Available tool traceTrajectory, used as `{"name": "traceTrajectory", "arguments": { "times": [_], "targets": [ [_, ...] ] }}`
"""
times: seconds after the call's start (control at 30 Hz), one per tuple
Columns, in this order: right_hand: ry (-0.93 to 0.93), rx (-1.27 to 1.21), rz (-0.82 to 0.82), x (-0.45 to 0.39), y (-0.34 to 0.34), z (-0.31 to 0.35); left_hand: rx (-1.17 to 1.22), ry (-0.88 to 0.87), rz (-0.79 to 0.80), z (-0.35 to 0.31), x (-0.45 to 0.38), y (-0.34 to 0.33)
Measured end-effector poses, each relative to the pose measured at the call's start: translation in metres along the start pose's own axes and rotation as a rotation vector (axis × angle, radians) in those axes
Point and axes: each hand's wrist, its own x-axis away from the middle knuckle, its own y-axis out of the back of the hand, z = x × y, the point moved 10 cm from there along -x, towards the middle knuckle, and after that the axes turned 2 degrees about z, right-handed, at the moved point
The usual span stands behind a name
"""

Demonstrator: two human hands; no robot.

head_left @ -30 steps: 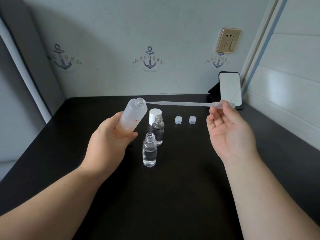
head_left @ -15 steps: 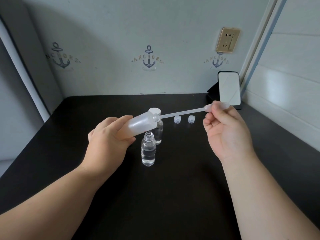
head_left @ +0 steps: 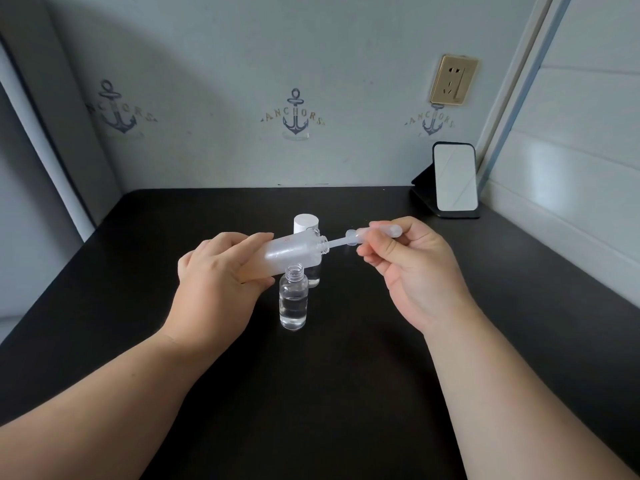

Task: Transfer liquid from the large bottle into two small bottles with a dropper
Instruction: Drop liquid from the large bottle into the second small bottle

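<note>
the black table [head_left: 207,393] lies under both your arms. your left hand [head_left: 214,275] wraps its curled fingers round the large frosted bottle [head_left: 287,256], which lies tilted nearly flat, open neck pointing toward your right hand [head_left: 415,271]. your right hand pinches the bulb end of the dropper [head_left: 360,236] between thumb and fingers, and the thin stem runs from that pinch into the bottle's neck. just below your left grip, a small clear bottle [head_left: 293,299] stands upright and uncapped, partly filled with clear liquid. a second small bottle [head_left: 314,277] stands behind it, mostly hidden by the large one. a white cap [head_left: 306,223] sits just beyond the gripped bottle.
</note>
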Motion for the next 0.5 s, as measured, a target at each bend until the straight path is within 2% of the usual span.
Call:
{"name": "traceTrajectory", "arguments": {
  "times": [0.2,0.5],
  "targets": [
    [-0.041,-0.018,-0.005,0.000,0.001,-0.005,-0.001,0.024,0.009,0.001,0.001,-0.001],
    [-0.050,-0.183,-0.094,-0.003,0.018,-0.001,0.024,0.087,0.007,0.009,0.001,0.001]
  ]
}}
